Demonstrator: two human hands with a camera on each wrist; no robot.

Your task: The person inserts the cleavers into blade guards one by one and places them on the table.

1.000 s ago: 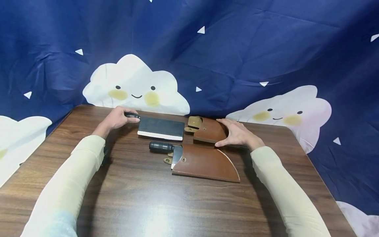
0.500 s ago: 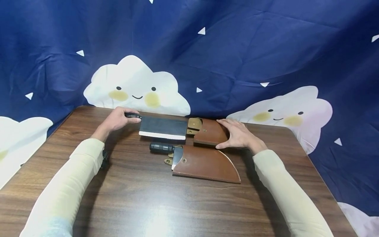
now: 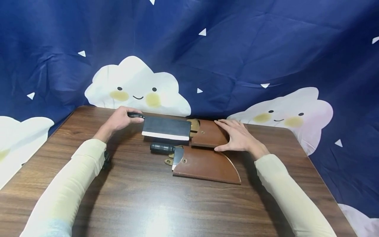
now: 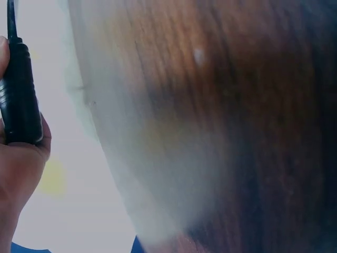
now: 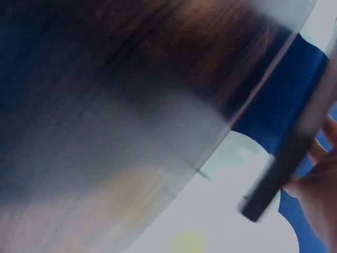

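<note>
My left hand (image 3: 118,121) grips the black ribbed handle (image 4: 21,95) of a cleaver (image 3: 166,126). Its dark, wide blade points right, with the bright edge facing the near side. The blade's front end lies at the mouth of a brown leather sheath (image 3: 207,134), overlapping the tan strap there. My right hand (image 3: 239,135) holds this sheath from its right end, thumb on the near edge and fingers at the far edge. In the right wrist view the sheath shows edge-on as a dark strip, with the fingers behind it.
Just nearer on the wooden table (image 3: 189,207) lies a second cleaver, its black handle (image 3: 162,148) pointing left and its blade mostly inside another brown sheath (image 3: 210,164). A blue curtain (image 3: 213,49) with white clouds hangs behind the table's far edge.
The held cleaver has moved slightly right, its front end coming from just short of the sheath to the sheath's mouth. The held sheath has shifted a little left. The nearer cleaver stays put.
</note>
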